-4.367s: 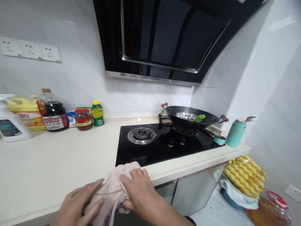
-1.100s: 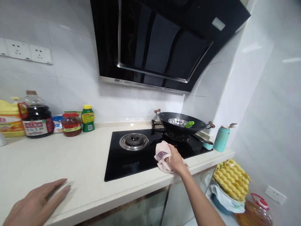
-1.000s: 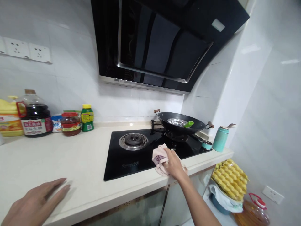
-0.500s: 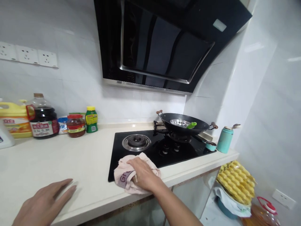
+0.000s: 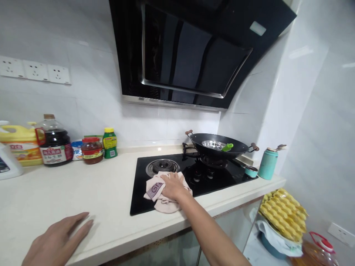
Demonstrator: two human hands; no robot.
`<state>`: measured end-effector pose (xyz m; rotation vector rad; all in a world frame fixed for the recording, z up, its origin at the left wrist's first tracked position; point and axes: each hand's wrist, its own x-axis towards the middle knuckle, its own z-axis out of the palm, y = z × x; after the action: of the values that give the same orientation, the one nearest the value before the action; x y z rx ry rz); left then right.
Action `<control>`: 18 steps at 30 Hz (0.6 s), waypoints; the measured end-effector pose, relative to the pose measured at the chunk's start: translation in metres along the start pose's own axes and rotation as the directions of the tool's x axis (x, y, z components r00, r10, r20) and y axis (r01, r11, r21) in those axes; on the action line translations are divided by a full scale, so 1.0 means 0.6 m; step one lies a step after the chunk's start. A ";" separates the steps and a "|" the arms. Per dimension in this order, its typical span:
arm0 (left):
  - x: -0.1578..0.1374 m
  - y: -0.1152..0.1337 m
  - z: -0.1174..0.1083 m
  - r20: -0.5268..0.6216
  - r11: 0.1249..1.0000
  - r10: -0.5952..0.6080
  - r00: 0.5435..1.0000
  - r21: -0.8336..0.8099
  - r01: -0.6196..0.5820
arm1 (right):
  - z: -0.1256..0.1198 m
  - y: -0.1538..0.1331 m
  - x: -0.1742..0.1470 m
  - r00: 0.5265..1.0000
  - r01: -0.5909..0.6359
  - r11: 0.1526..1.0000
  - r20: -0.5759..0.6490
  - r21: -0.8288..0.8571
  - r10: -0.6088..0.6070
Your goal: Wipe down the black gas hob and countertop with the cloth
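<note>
My right hand (image 5: 174, 185) presses a crumpled pale pink towel (image 5: 163, 206) with purple lettering onto the black glass cooktop (image 5: 141, 195). The towel lies just in front of the left burner (image 5: 158, 167) and covers part of its near edge. Some of the right fingers are sunk in the cloth folds. My left hand (image 5: 59, 240) hovers over or rests on the white countertop (image 5: 105, 207), with thumb and fingers apart and nothing in it. A black wok (image 5: 235, 149) sits over the right burner, with a steel strainer (image 5: 212, 144) and its green handle inside.
A soy sauce jug (image 5: 55, 142), a red-lidded jar (image 5: 92, 151) and a green bottle (image 5: 110, 144) line the back left. A range hood (image 5: 188, 55) overhangs the cooktop. A turquoise canister (image 5: 267, 164) stands at the right end; egg trays (image 5: 285, 214) are below.
My right hand and the towel have slid away from the counter's front edge toward the left burner. The left hand keeps its pose, and the view has shifted slightly.
</note>
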<state>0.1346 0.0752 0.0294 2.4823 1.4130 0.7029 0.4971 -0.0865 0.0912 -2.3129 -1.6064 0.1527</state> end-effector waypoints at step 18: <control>-0.004 0.015 -0.007 0.011 1.000 0.005 1.000 0.018 -0.005 | 0.062 -0.142 -0.077 0.786 0.617 0.787 0.061 -0.004 -0.615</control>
<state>0.1383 0.0682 0.0360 2.4999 1.4159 0.6800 0.3943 -0.0951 0.0793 -1.6785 -2.3079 0.0414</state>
